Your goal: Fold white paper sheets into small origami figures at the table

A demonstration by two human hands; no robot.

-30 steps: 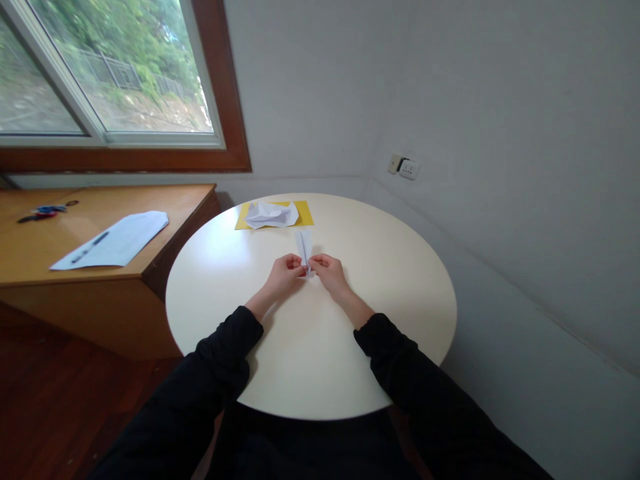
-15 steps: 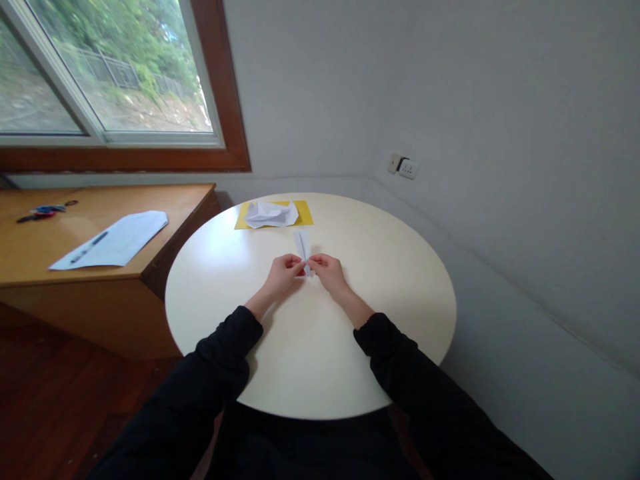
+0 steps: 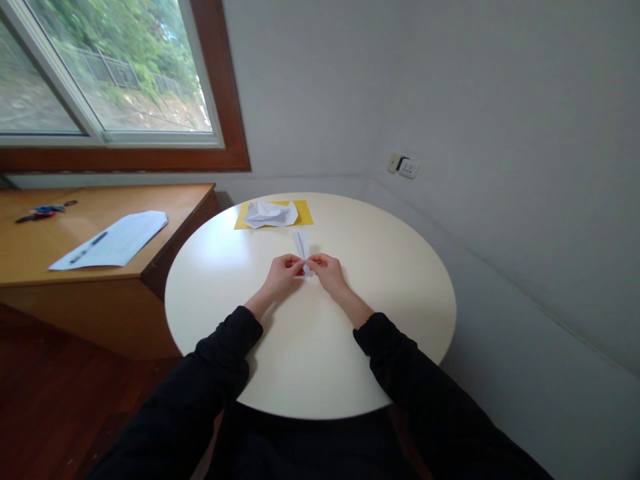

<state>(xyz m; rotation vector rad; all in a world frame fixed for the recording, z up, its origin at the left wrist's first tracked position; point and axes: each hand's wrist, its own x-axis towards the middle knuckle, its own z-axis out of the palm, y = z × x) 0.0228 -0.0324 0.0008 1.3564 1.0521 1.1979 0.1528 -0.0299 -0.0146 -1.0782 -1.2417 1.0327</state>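
Observation:
A small strip of folded white paper (image 3: 302, 243) is held just above the round cream table (image 3: 320, 347), its flared upper end pointing away from me. My left hand (image 3: 285, 272) pinches it from the left side with thumb and fingers closed. From the right, my right hand (image 3: 327, 271) grips the same narrow part, also in a pinch. The fingertips of both hands nearly meet and cover the paper's middle. A short end of it shows below them.
At the table's far side, crumpled white folded paper (image 3: 271, 214) lies on a yellow sheet (image 3: 305, 212). A wooden desk (image 3: 185, 217) on the left bears a white sheet (image 3: 133, 233), a dark pen (image 3: 89, 247) and small coloured items (image 3: 45, 211). Walls stand behind and right.

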